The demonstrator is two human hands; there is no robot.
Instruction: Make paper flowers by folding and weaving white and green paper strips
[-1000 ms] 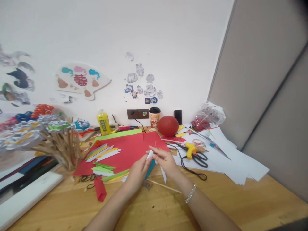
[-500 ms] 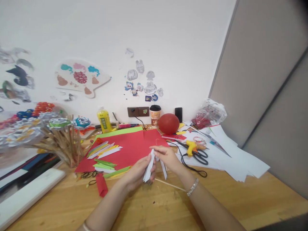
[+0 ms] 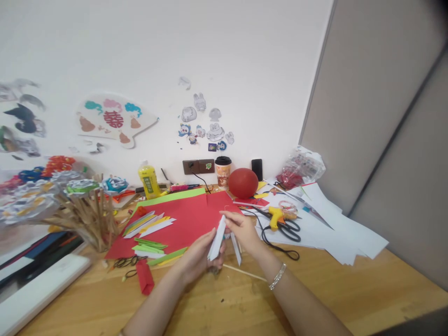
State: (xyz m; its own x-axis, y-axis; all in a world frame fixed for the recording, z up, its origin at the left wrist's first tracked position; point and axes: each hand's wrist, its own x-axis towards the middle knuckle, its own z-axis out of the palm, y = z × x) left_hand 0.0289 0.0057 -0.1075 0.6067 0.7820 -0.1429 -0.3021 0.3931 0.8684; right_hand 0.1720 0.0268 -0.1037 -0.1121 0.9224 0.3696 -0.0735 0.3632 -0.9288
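Note:
Over the front of the wooden table, a folded white paper strip (image 3: 217,240) is held between both hands. My left hand (image 3: 200,254) is closed around its lower part, thumb along the near side. At the strip's upper end, my right hand (image 3: 244,230) pinches it with thumb and fingers. Another white strip (image 3: 235,249) hangs down just below my right hand. A thin wooden stick (image 3: 245,272) shows under the hands; its left end is hidden. Behind the hands lies a red paper sheet (image 3: 189,214) with several folded white and yellow strips (image 3: 154,226) on it.
Scissors (image 3: 290,229) and a yellow glue gun (image 3: 276,217) with its cord lie right, by white paper sheets (image 3: 346,233). A red balloon (image 3: 243,183), a cup (image 3: 223,171) and a yellow bottle (image 3: 149,179) stand at the back. Paper flowers on sticks (image 3: 94,224) fill the left.
The whole view has shifted slightly, so the scene sits a little further left and lower. Both hands keep their hold on the folded strip, with only slight finger movement.

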